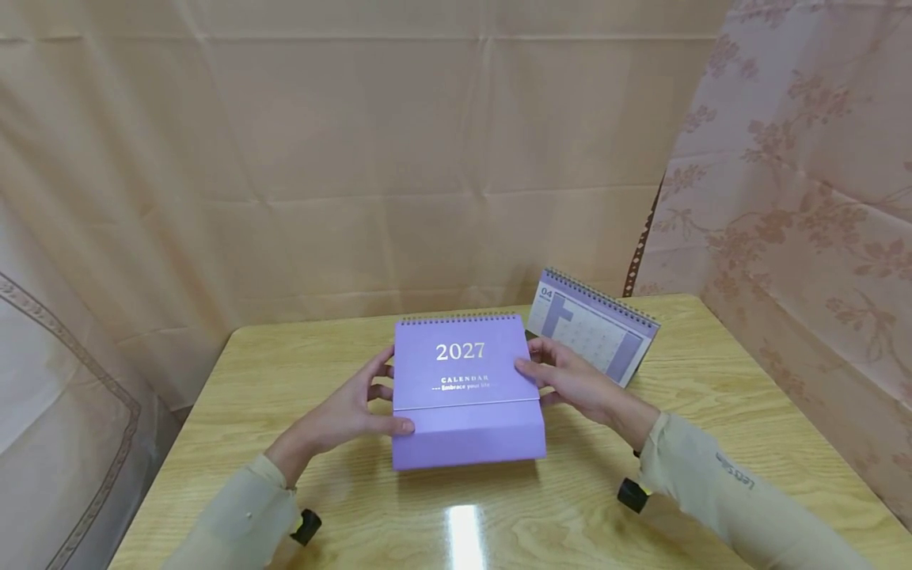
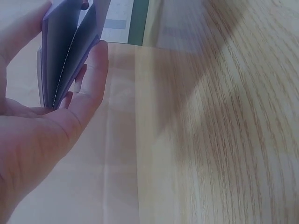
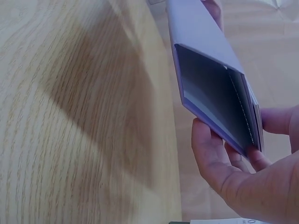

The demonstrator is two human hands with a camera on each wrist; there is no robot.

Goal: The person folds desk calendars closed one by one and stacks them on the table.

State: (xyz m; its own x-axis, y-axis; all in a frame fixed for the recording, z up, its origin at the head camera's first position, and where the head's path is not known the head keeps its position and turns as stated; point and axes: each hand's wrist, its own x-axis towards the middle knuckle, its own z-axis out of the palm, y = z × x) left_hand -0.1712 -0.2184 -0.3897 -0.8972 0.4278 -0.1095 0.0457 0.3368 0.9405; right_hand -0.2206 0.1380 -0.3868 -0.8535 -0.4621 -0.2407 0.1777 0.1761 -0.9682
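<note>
A purple desk calendar marked 2027, spiral-bound along its top, is held up over the table between both hands. My left hand grips its left side, thumb on the front near the lower corner and fingers behind. On the other side my right hand grips the right edge, its thumb pressing the cover. Both wrist views look into the hollow triangular stand of the calendar, with fingers along its back panel. Behind the right hand a second desk calendar stands tilted, showing a page numbered 04.
The light wood table carries both calendars. A beige curtain hangs behind its far edge, and a floral curtain runs along the right. White cloth hangs at the left. Small black devices are strapped at both wrists.
</note>
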